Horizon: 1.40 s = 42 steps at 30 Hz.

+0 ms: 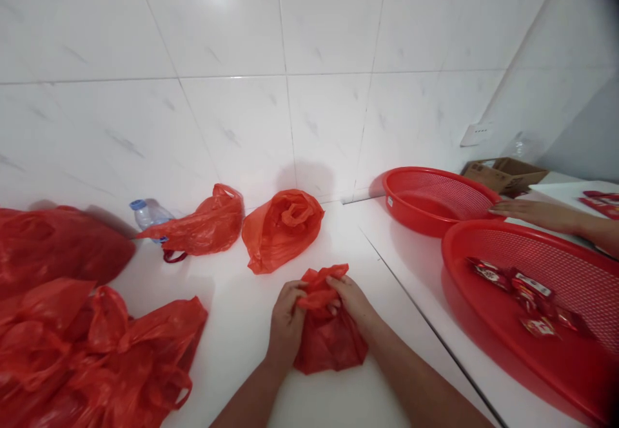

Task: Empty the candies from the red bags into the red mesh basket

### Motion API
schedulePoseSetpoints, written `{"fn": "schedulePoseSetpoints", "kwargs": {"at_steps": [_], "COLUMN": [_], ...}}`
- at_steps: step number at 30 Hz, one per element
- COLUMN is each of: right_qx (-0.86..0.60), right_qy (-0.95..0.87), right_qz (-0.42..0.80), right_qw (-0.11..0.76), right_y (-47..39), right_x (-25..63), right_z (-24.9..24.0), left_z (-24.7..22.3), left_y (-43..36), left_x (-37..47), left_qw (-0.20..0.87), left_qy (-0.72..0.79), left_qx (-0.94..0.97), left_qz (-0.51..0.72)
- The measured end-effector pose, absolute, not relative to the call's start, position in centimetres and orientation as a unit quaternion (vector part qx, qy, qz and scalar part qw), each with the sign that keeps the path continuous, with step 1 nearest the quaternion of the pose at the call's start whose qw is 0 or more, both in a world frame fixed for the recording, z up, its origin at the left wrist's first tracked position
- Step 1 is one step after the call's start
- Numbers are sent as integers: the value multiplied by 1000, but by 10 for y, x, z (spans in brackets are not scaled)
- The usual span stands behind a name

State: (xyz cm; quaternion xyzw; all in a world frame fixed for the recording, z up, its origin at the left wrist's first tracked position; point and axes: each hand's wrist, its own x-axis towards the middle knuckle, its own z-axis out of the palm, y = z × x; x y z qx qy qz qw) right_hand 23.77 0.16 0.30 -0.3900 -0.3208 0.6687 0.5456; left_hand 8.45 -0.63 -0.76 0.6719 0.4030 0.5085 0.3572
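Observation:
A small red plastic bag (331, 344) rests on the white table in front of me, with something inside that I cannot make out. My left hand (289, 318) pinches the left side of its gathered top. On the other side, my right hand (352, 299) grips the top edge, fingers partly hidden by the plastic. Just beyond them sits another red plastic bag (285, 228), bunched at its top. A third red bag (206, 225) with a loop handle lies to its left.
Red bags (97, 350) are heaped at the left, near a plastic bottle (140, 212). At the right, a large red basket (464, 280) holds several red packets (532, 292); behind it stand a second red basket (420, 222) and a cardboard box (505, 173). Another person's hand (527, 212) touches the second basket.

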Motion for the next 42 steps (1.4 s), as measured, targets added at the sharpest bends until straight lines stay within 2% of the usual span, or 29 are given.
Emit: {"fn": "schedulePoseSetpoints", "kwargs": {"at_steps": [5,8,13,17,21,25,29,37,40,42], "right_qx": [-269,-227,-293,-361,-508,-600,-555,-367,-356,-420], "right_qy": [-357,-366,-442,-496,-526,-548,-537,-396,-338,-360], "right_qz": [732,753,709,632,460,346,395,656,646,578], "right_qw": [514,498,464,474,503,468,497,527,585,600], "right_y": [-8,-11,-9,-8,-5,0,2,-1,4,10], "right_x": [242,247,252,249,246,249,251,266,273,277], "right_z": [13,18,16,15,9,-2,-3,18,14,5], "left_z": [-4,1,10,12,11,7,-2,-4,2,6], "left_y": [1,2,-1,-3,-6,-14,-19,-16,-21,-29], "left_x": [81,79,79,78,80,84,86,82,81,83], "left_qw": [531,586,621,627,551,465,377,201,119,61], "left_qy": [437,426,423,422,428,408,404,371,348,298], "left_qx": [490,423,392,418,520,638,697,762,784,799], "left_qz": [535,545,531,504,492,458,456,491,500,518]}}
